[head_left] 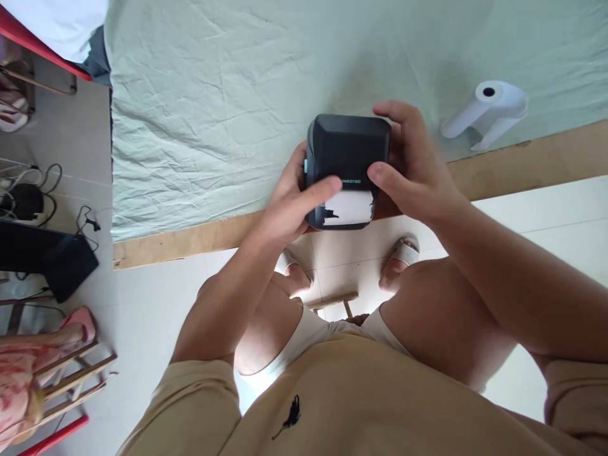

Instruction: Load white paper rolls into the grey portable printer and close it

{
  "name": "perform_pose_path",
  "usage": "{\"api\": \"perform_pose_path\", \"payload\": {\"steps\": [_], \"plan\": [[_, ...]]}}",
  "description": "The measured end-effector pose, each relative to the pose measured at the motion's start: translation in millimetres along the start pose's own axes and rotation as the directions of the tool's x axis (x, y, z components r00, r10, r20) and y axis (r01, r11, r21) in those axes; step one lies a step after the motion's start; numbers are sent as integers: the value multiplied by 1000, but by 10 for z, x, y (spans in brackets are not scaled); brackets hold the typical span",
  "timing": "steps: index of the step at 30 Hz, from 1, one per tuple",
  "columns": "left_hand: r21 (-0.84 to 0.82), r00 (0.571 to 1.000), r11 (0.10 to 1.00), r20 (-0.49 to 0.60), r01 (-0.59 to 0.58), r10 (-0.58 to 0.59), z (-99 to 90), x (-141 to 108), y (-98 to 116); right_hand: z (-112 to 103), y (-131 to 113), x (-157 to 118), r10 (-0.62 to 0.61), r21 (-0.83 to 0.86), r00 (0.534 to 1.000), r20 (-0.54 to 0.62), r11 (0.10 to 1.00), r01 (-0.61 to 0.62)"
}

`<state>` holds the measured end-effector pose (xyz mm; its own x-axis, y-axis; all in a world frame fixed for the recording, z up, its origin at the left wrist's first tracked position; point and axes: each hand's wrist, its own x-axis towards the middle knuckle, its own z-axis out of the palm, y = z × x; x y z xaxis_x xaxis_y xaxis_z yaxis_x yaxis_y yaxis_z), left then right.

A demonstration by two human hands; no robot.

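A black label printer (349, 149) with rounded corners is held up just above the table's near edge. Its front has pale lettering, partly hidden by a thumb, and a white patch (349, 208) with ragged dark edges below. My left hand (297, 196) grips the printer's left side, the thumb lying across the front. On the other side, my right hand (411, 161) has its thumb pressed on the right front edge; its index finger sticks out past the far corner and the remaining fingers are mostly hidden behind. A light blue tab (306, 166) shows on the printer's left side.
A partly unrolled white paper roll (475, 111) lies at the right on the table's pale green cloth (204, 114). The wooden table edge (190, 235) runs across in front of me. Cables, a black panel (71, 269) and another person's foot (80, 326) are at the left.
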<state>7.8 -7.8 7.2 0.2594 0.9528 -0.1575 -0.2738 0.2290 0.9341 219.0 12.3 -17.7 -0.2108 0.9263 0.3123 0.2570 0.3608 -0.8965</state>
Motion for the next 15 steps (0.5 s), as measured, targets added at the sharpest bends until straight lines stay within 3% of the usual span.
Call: {"api": "perform_pose_path", "payload": {"steps": [4,12,15], "plan": [[-40,994,998,-98,41,-44,139,-52,71,-7,60,40,33,-7,997,75,999,-33],[-154,997,986,53,61,-54,99,8,147,-7,-22,46,-11,-120,995,94,992,23],[-220,990,966,-5,133,-137,126,30,138,-44,-52,36,10,-171,994,105,985,8]]}}
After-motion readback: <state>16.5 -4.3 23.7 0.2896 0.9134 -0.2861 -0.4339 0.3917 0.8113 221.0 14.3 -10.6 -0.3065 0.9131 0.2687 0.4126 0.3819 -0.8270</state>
